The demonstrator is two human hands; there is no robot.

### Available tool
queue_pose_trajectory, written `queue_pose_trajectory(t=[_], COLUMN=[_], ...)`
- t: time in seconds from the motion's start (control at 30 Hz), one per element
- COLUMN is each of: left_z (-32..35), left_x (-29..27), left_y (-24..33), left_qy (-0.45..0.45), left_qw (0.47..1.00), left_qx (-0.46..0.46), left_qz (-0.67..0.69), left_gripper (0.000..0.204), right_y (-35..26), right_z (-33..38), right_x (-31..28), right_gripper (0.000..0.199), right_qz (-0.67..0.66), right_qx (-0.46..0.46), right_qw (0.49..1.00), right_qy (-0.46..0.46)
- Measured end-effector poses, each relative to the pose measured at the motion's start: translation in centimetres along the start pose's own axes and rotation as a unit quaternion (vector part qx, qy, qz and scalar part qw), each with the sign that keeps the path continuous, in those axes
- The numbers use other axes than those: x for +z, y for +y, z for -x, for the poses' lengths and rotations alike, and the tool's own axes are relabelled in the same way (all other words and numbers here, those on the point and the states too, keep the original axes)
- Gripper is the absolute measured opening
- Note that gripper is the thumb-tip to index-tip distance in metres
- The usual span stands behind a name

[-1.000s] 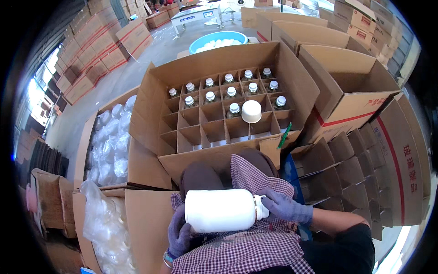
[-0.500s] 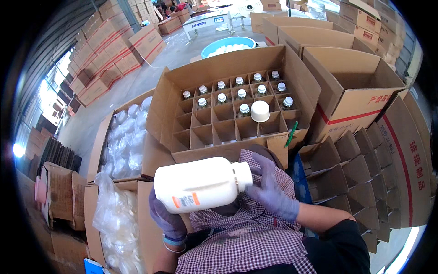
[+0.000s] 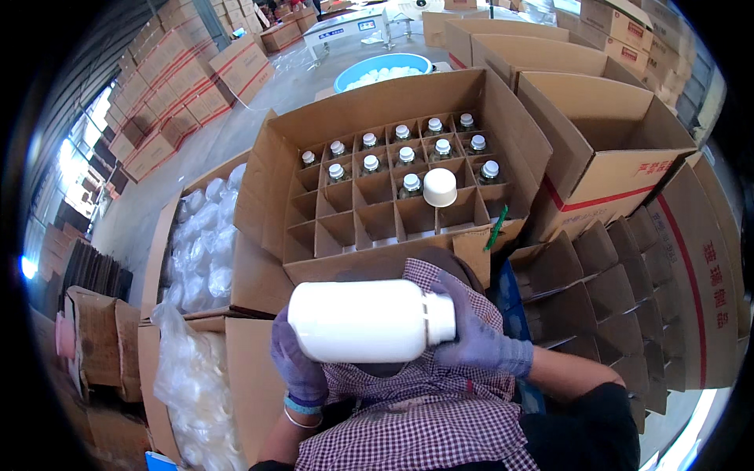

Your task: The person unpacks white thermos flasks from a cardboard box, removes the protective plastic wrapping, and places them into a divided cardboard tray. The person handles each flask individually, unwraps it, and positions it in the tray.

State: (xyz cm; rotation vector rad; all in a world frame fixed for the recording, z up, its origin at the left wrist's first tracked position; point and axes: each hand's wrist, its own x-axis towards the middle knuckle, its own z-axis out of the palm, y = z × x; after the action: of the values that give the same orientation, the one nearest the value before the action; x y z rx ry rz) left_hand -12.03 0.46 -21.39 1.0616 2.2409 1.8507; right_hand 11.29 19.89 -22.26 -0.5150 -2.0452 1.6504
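Fingers of the left hand (image 3: 300,363) clamp a glossy white cylindrical bottle (image 3: 355,322); can't tell about the right hand's (image 3: 477,339). Brown cardboard carton (image 3: 393,102) looks half filled, plenty left.

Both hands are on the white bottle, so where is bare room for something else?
Front-left cells of the divided carton look empty, bordered by capped bottles behind and the front wall. Its back rows are crowded, as is the left carton with plastic-wrapped items.
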Motion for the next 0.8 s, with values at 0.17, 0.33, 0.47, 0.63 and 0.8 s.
queue_pose_trajectory(t=[0.17, 0.33, 0.47, 0.63, 0.8], left_z=[-3.8, -13.8, -16.8, -18.0, -23.6], left_x=[4.5, 11.1, 16.1, 21.5, 31.0], left_y=[-0.4, -6.7, -9.1, -10.3, -10.2], left_qy=[-0.047, -0.043, -0.159, -0.318, -0.286], left_qw=[0.979, 0.981, 0.914, 0.814, 0.844], left_qx=[0.177, -0.054, 0.282, 0.308, 0.313], left_qz=[-0.088, 0.179, -0.246, -0.377, -0.329], left_gripper=[0.038, 0.031, 0.042, 0.042, 0.041], right_y=[0.1, -0.4, 1.6, 4.7, 6.8], right_z=[0.8, 0.5, 2.2, 5.5, 6.1], right_x=[-2.6, -9.0, -12.7, -15.8, -16.1], right_gripper=[0.080, 0.064, 0.062, 0.060, 0.064], right_qz=[0.050, 0.454, 0.259, 0.301, 0.229], right_qx=[0.027, -0.397, -0.194, -0.109, -0.043], right_qw=[0.996, 0.790, 0.889, 0.853, 0.862], right_qy=[0.073, 0.110, 0.323, 0.412, 0.450])
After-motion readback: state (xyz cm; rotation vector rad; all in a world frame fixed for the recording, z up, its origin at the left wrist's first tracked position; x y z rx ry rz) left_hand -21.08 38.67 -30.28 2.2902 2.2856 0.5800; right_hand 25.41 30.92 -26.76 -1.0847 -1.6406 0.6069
